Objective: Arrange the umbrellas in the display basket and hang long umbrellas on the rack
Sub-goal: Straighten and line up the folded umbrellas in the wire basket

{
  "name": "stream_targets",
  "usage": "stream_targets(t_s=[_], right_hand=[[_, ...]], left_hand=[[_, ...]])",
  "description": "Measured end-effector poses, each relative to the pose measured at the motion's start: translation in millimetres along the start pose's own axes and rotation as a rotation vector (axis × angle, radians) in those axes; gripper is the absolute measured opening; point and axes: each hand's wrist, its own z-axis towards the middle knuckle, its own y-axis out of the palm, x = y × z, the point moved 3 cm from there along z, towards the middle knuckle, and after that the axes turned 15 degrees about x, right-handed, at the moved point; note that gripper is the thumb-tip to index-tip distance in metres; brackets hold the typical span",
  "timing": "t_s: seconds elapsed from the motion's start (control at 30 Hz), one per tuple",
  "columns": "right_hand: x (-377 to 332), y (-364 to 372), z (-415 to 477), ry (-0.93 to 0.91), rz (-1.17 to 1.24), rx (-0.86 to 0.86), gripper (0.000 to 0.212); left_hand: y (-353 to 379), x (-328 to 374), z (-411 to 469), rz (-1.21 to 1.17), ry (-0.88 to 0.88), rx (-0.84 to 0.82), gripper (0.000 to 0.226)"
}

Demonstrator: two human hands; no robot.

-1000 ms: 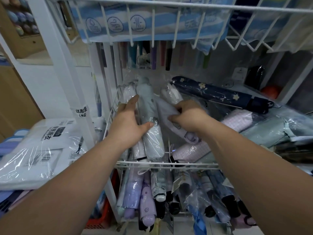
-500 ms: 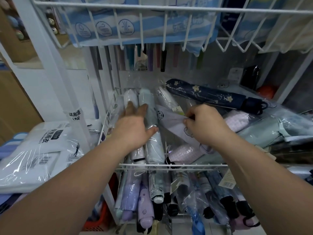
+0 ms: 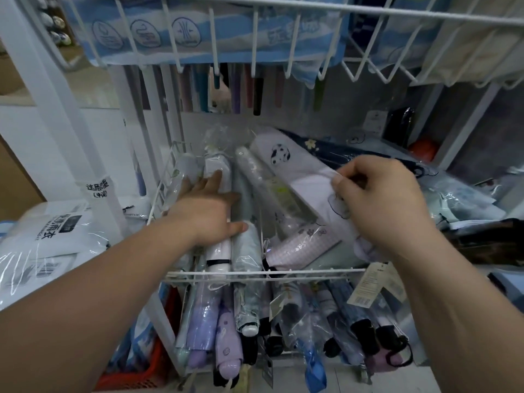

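Note:
A white wire display basket (image 3: 263, 272) holds several folded umbrellas in clear plastic sleeves. My left hand (image 3: 208, 211) lies flat with straight fingers on the white and pale blue umbrellas (image 3: 246, 245) at the basket's left side. My right hand (image 3: 377, 199) grips a pale lilac umbrella with a panda print (image 3: 286, 163), which slants from upper left to lower right above the others. A checked pink umbrella (image 3: 300, 245) lies under it. A navy flowered umbrella (image 3: 326, 153) lies behind my right hand.
A lower basket (image 3: 283, 321) is packed with lilac, blue and dark folded umbrellas. An upper wire basket (image 3: 283, 12) of blue packages overhangs. Long umbrella handles (image 3: 235, 92) hang at the back. Bagged raincoats (image 3: 48, 239) lie left. More wrapped umbrellas pile at right.
My right hand has lifted and swung the panda umbrella so its top points up and left. My left hand has slid slightly left along the white umbrellas.

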Motion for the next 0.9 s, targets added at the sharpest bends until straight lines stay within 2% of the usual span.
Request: stream_targets(t_s=[0.27, 0.43, 0.63, 0.7, 0.8, 0.9], right_hand=[[-2, 57, -8, 0.169, 0.182, 0.007, 0.010], [-7, 84, -17, 0.220, 0.172, -0.037, 0.012], [-8, 108, -21, 0.263, 0.167, -0.007, 0.017], [-10, 120, -25, 0.241, 0.145, -0.069, 0.018], [-11, 134, -29, 0.199, 0.113, -0.152, 0.013], [-17, 142, -26, 0.197, 0.165, -0.201, 0.011]], left_hand=[[-5, -4, -3, 0.078, 0.093, -0.046, 0.072], [-2, -5, -8, 0.107, 0.108, -0.098, 0.078], [-7, -10, -9, 0.069, 0.152, -0.120, 0.073], [-12, -13, -12, -0.018, 0.119, -0.063, 0.059], [-19, -16, -20, -0.113, 0.073, 0.164, 0.031], [-21, -21, -25, -0.185, -0.010, 0.378, 0.024]])
